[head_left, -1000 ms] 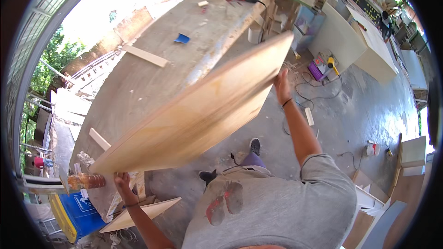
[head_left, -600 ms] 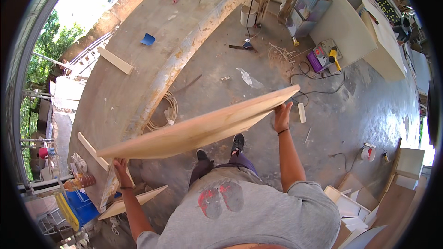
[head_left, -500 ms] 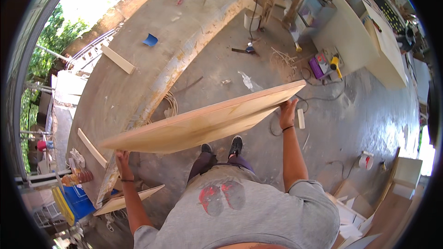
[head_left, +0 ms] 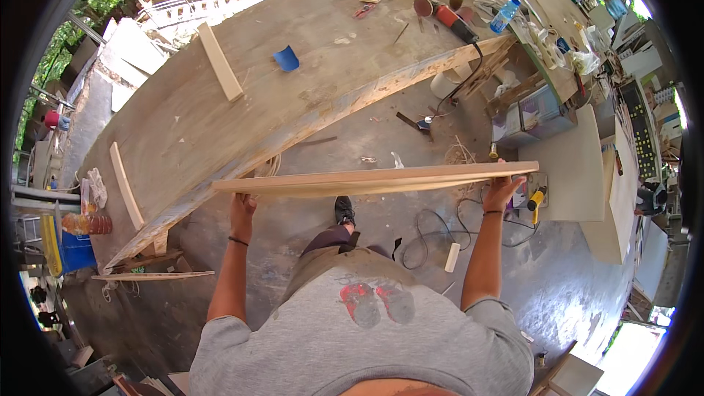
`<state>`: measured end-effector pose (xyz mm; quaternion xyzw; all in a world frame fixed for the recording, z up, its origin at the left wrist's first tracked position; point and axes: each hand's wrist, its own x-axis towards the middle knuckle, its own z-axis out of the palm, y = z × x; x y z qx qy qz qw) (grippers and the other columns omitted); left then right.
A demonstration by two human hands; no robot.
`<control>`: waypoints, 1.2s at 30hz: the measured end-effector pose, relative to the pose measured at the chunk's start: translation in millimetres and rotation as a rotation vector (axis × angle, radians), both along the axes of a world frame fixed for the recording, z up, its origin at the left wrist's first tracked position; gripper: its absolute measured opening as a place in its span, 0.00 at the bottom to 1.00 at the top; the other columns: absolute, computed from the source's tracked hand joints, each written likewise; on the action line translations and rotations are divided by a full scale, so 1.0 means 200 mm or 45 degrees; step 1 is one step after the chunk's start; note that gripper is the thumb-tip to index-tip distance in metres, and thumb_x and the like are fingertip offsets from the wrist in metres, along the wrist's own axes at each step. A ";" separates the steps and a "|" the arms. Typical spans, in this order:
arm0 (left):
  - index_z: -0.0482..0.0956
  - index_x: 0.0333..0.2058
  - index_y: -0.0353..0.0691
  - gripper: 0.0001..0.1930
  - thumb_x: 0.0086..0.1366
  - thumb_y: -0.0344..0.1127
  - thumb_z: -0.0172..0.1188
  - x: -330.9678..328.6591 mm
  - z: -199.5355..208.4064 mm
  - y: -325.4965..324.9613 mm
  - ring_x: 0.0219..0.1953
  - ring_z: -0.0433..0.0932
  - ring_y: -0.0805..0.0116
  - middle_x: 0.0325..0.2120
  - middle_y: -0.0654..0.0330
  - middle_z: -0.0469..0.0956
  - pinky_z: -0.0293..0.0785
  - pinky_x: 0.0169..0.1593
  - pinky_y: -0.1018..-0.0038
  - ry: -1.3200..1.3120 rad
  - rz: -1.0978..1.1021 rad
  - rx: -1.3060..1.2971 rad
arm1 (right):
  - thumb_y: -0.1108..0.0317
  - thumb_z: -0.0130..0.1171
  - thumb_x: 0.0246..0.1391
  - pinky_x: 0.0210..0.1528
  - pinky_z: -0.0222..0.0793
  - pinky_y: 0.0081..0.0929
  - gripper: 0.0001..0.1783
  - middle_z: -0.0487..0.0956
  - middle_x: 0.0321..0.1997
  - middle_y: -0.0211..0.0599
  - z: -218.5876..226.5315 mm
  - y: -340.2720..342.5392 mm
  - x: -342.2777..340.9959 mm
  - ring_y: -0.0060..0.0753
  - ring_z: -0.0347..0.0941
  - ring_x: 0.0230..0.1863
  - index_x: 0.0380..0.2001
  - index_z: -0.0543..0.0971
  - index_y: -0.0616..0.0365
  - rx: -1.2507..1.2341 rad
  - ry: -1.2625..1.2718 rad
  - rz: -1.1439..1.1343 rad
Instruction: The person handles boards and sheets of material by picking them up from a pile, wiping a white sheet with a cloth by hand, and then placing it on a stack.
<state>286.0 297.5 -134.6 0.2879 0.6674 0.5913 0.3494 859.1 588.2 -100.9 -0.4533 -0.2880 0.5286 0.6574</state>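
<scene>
A wide, pale wooden panel (head_left: pixel 381 180) is held up in front of me, seen nearly edge-on, spanning between both hands. My left hand (head_left: pixel 243 210) is closed on its left end, some fingers hidden by the panel. My right hand (head_left: pixel 503 192) grips the right end from below, its fingers partly out of sight. Beyond the panel stands a long wooden workbench (head_left: pixel 323 51); the panel's left end overlaps the bench's near edge in view, and I cannot tell whether they touch.
On the bench lie wooden strips (head_left: pixel 220 62), a curled blue sheet (head_left: pixel 287 59) and an angle grinder (head_left: pixel 445 17), near a blue-tinted bottle (head_left: pixel 504 15). A cable (head_left: pixel 425 231), a small wood piece (head_left: pixel 452 257) and a yellow tool (head_left: pixel 537 200) are to the right, low down. A white bucket (head_left: pixel 443 86) stands beneath the bench.
The panel has gone from slanting up to the right to almost level, its broad face now much less visible. My view has turned rightward, and one shoe has dropped from sight.
</scene>
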 end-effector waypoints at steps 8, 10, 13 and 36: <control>0.51 0.60 0.37 0.32 0.60 0.29 0.56 0.26 -0.05 0.39 0.59 0.58 0.65 0.56 0.56 0.58 0.62 0.56 0.73 -0.183 0.070 -0.029 | 0.27 0.34 0.49 0.58 0.54 0.28 0.47 0.73 0.51 0.37 -0.25 0.68 0.00 0.32 0.64 0.54 0.48 0.72 0.62 -0.101 0.022 0.081; 0.52 0.59 0.36 0.31 0.60 0.30 0.56 0.33 -0.05 0.51 0.58 0.59 0.66 0.55 0.57 0.60 0.61 0.56 0.73 -0.121 0.139 -0.081 | 0.27 0.35 0.49 0.57 0.56 0.29 0.45 0.74 0.49 0.36 -0.33 0.83 -0.03 0.31 0.66 0.52 0.47 0.73 0.61 -0.097 0.016 0.082; 0.53 0.58 0.36 0.29 0.62 0.33 0.54 0.32 -0.27 0.54 0.57 0.60 0.66 0.53 0.57 0.62 0.60 0.56 0.72 -0.161 0.265 -0.109 | 0.28 0.36 0.49 0.57 0.56 0.30 0.45 0.74 0.49 0.36 -0.49 1.11 -0.10 0.32 0.66 0.52 0.48 0.72 0.60 -0.163 0.040 0.237; 0.58 0.56 0.30 0.46 0.46 0.52 0.69 0.74 -0.38 1.18 0.60 0.57 0.55 0.56 0.45 0.60 0.55 0.60 0.68 0.176 0.232 -0.802 | 0.26 0.30 0.49 0.67 0.40 0.38 0.48 0.54 0.66 0.38 -1.16 2.10 -0.03 0.40 0.50 0.65 0.63 0.52 0.51 -0.195 -0.477 0.511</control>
